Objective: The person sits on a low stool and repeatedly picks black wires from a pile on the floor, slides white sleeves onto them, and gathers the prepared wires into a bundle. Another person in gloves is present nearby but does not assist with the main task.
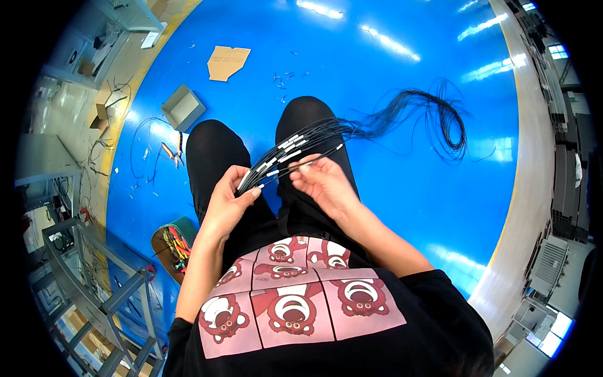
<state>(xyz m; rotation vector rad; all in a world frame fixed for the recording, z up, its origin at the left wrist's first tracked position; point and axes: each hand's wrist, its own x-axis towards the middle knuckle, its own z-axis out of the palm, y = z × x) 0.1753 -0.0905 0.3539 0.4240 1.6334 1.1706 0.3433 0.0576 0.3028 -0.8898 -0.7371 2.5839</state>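
Observation:
A thick bundle of thin black cables [317, 135] with white label sleeves lies across my lap. My left hand [231, 196] is closed round its near end, thumb on top, beside the white tips. With fingers pinched, my right hand [321, 180] grips a single black cable [290, 168] that runs along the bundle's near side. White sleeves [292, 145] sit in a staggered cluster over my right thigh. Past my right knee the cables fan out and end in a loose coil [453, 129] on the blue floor.
On the blue floor [352, 56] are an open grey box [183, 107], a torn cardboard piece [228, 63], orange-handled pliers [168, 151] and small scraps. A container of coloured wires [176, 246] stands by my left forearm. A grey metal frame [103, 295] rises at lower left.

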